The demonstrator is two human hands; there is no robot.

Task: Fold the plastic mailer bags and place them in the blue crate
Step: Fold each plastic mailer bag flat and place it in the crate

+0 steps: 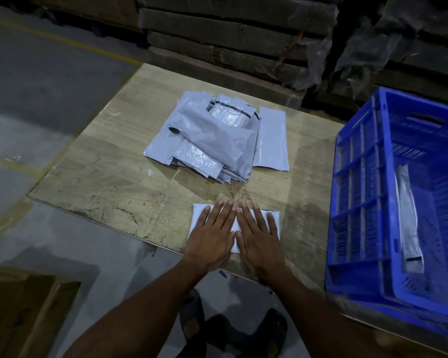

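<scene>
Head view: left hand (210,237) and right hand (259,239) lie side by side, fingers straight and flat, pressing one folded mailer bag (198,215) onto the near edge of the worktop (96,182). Neither hand curls round anything. Bag's long axis runs left to right under both palms; its ends show just outside each hand.

Blue crate (357,192) stands to the right of the right hand, well apart, so the right hand is the nearer one for the transfer; judged, the move would be a sideways carry to the right.

Crate contents: one folded bag (409,223) leaning along its inner wall; no others visible.

Ahead of both hands, a loose pile of unfolded mailer bags (212,135) waits mid-worktop.
</scene>
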